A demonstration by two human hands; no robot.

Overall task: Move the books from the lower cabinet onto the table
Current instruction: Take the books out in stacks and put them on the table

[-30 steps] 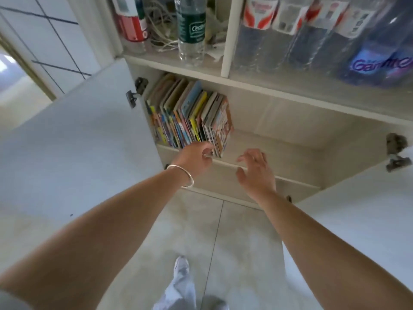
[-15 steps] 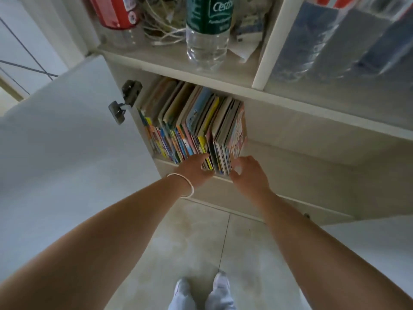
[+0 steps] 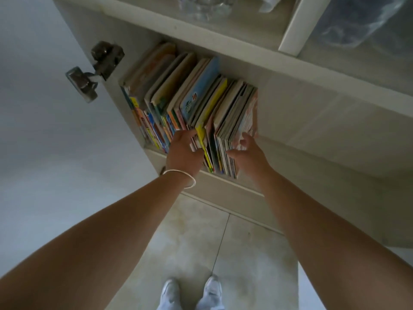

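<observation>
A row of thin, colourful books stands upright at the left end of the lower cabinet shelf, leaning slightly to the right. My left hand, with a thin bangle on the wrist, has its fingers pushed in between the books near a yellow one. My right hand clasps the right end of the row, thumb on the front edges and fingers on the outermost cover. The books between my hands stick out a little past the shelf's front edge.
The cabinet's left door stands open beside my left arm, its metal hinge close to the books. A shelf above holds clear plastic bottles. To the right of the books the shelf is bare. My shoes stand on the tiled floor.
The view has come closer to the cabinet. My right hand has gone from the shelf's front edge to the right end of the row. My left fingers have slid in between the books.
</observation>
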